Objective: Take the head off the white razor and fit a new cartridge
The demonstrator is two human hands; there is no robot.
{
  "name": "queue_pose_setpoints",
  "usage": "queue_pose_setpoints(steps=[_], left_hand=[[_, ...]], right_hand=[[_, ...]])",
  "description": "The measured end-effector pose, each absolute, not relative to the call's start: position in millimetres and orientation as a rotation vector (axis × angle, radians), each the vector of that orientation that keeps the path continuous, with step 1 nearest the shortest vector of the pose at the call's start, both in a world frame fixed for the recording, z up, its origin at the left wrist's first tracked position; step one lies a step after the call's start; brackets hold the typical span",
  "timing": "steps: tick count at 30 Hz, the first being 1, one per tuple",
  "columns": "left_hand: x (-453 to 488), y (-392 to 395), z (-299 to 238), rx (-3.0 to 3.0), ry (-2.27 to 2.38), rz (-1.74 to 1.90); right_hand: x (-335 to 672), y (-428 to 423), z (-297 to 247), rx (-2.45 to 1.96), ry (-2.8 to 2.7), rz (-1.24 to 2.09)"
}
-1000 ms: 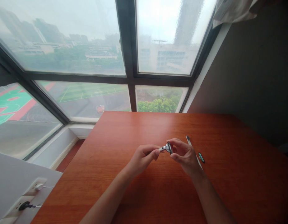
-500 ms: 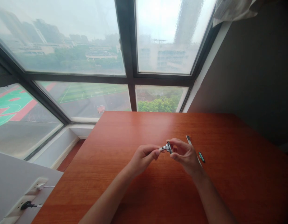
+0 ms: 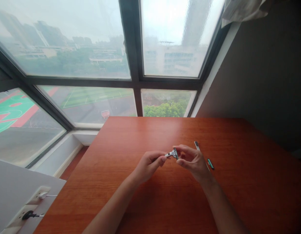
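You hold a silver razor (image 3: 174, 153) between your two hands, above the reddish-brown worktop (image 3: 131, 136), a little right of the middle of the view. Your left hand (image 3: 148, 165) grasps the razor by its handle, pinched between thumb and fingers, so most of that handle is hidden. Your right hand (image 3: 194, 163) grips the dark-edged head at its two ends, the thumb on the nearer end and a fingertip on the farther one, with a gap between your palm and the head. The head stands crosswise to the handle and the two are touching. On the worktop, just beyond your right hand, lies a slim pale stick (image 3: 197, 147) with a dark tip, its nearer part hidden behind that hand. To the right of the stick, near it but apart, a small green-and-black piece (image 3: 210, 164) lies at a slant.
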State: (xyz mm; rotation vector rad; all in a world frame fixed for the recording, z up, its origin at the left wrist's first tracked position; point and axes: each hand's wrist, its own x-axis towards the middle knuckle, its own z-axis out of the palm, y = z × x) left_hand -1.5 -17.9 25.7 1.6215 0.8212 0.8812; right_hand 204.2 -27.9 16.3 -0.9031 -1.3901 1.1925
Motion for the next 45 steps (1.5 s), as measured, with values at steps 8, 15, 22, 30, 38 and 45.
queue_pose_setpoints(steps=[8,15,22,30,38,45], left_hand=[[6,-19,22,1.504,0.805,0.972],[5,-19,21,1.468,0.82,0.96],[3,-19,22,1.423,0.819,0.932],[-1,-18,21,1.51,0.832,0.911],[-5,-15,22,1.551,0.861,0.847],[-1,-15,21,1.47,0.852,0.877]], right_hand=[[200,-30,16,-0.967,-1.331,1.188],[204,-28,15,-0.982,-1.37,1.16],[204,-29,15,-0.99,-1.389,1.153],[205,-30,23,-0.996,-1.483,1.084],[203,-29,21,-1.011,-1.466,1.14],[201,-27,14,-0.969,-1.401,1.112]])
